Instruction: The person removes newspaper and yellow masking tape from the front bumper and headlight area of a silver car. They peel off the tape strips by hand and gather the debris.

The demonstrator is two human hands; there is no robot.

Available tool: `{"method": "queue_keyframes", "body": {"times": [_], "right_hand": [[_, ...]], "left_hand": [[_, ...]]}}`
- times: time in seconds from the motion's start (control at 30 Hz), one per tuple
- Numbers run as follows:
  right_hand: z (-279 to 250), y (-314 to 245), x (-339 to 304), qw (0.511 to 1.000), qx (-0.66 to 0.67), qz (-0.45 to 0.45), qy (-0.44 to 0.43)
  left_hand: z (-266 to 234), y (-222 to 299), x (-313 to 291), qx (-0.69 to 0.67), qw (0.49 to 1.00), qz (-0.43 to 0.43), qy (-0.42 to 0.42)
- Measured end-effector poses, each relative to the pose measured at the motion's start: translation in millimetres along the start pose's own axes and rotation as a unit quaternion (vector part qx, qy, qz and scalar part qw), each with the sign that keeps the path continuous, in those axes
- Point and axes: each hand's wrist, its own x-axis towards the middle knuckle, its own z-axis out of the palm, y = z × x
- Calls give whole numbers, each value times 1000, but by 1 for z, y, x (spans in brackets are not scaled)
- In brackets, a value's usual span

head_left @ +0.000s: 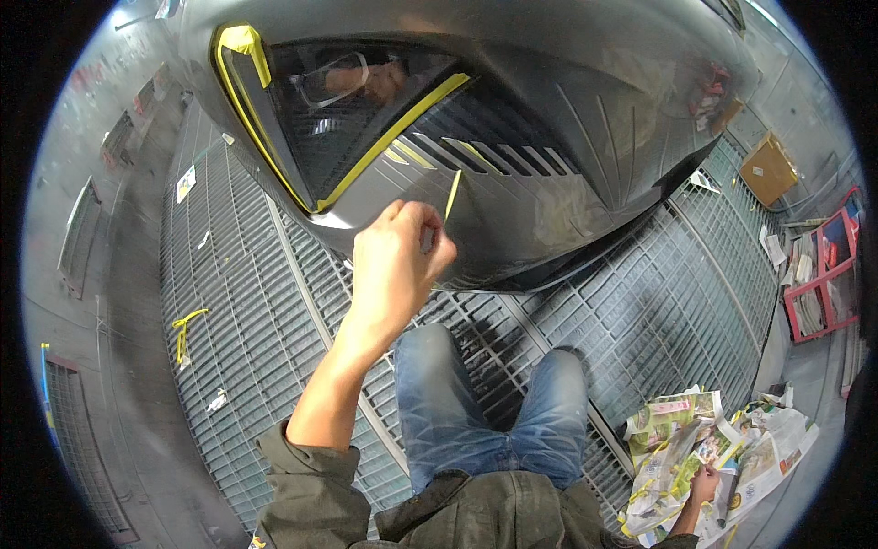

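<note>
Just in front of a dark grey car front bumper (512, 201), my left hand (402, 247) is closed in a pinch. A thin strip of yellow masking tape (453, 194) sticks up from its fingertips toward the slanted slots (530, 157). Short pieces of yellow tape (413, 154) remain on some of the slots. More yellow tape (393, 142) edges the black headlight area (343, 101). At the lower right, my right hand (702, 485) appears closed on crumpled newspaper (672, 448); its fingers are partly hidden, and a dark slim shape lies beside it.
Metal floor grating (265, 302) runs under my bent knees. Scraps of yellow tape (187, 329) and white paper bits (217, 401) lie on it at the left. A cardboard piece (768, 169) leans at the right wall, near a pink-framed rack (823, 274) holding papers.
</note>
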Motion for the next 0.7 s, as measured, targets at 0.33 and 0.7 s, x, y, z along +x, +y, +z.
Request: {"method": "queue_keyframes", "body": {"times": [0.33,0.7], "right_hand": [[110,-306,-216,878,226,-196,-373],[168,-427,-332,711,261,-220,-615]], "left_hand": [[27,41,-92,-119,953,97,-263],[22,33,-122,-244,913,43,-325]]}}
